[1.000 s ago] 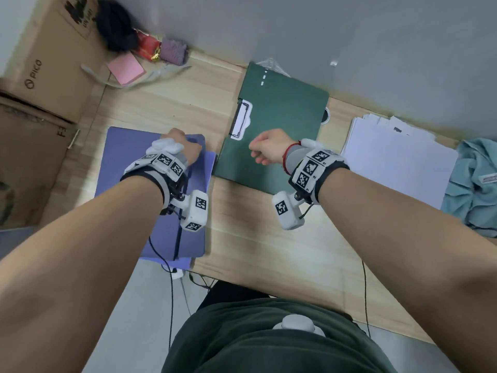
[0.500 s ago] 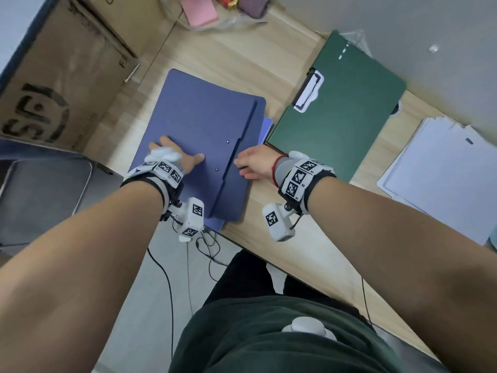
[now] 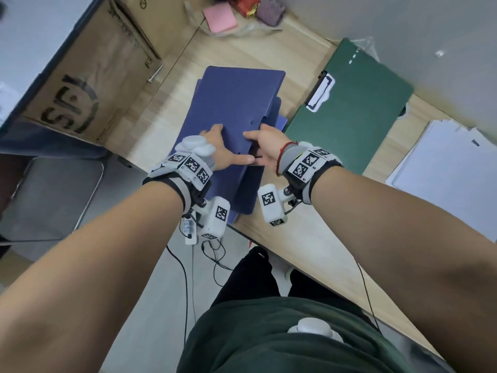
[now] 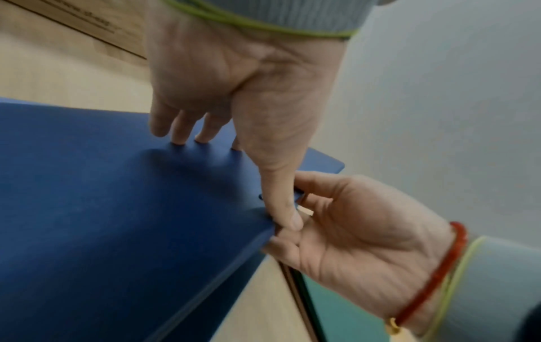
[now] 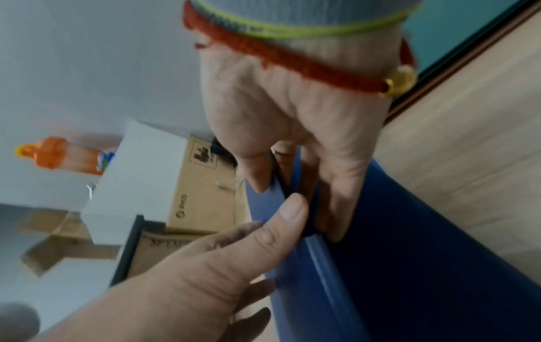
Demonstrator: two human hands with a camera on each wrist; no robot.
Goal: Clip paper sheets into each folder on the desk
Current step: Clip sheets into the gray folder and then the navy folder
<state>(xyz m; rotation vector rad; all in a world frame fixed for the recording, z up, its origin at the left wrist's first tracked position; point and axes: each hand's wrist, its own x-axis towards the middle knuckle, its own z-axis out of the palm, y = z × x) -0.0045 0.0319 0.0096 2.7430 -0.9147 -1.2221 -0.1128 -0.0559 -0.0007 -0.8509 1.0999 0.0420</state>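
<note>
A blue folder (image 3: 236, 103) lies on the left of the wooden desk (image 3: 295, 238), its near end past the desk edge. My left hand (image 3: 217, 146) presses straight fingertips on its cover (image 4: 117, 208), with the thumb stretched to the cover's right edge. There my right hand (image 3: 263, 141) grips the cover edge (image 5: 409, 254), thumb on top and fingers curled under it. A green folder (image 3: 357, 117) with a white clip (image 3: 321, 92) lies to the right. A stack of white paper sheets (image 3: 451, 168) sits at the far right.
Cardboard boxes (image 3: 88, 84) stand against the desk's left side. Pink sticky notes (image 3: 219, 18) and small clutter sit at the back left corner. A grey chair seat (image 3: 51, 197) and cables (image 3: 215, 254) are below the near desk edge.
My right hand has moved from over the green folder to the blue folder's right edge and taken hold of the cover. My left hand stays on the cover, its thumb now stretched to that edge.
</note>
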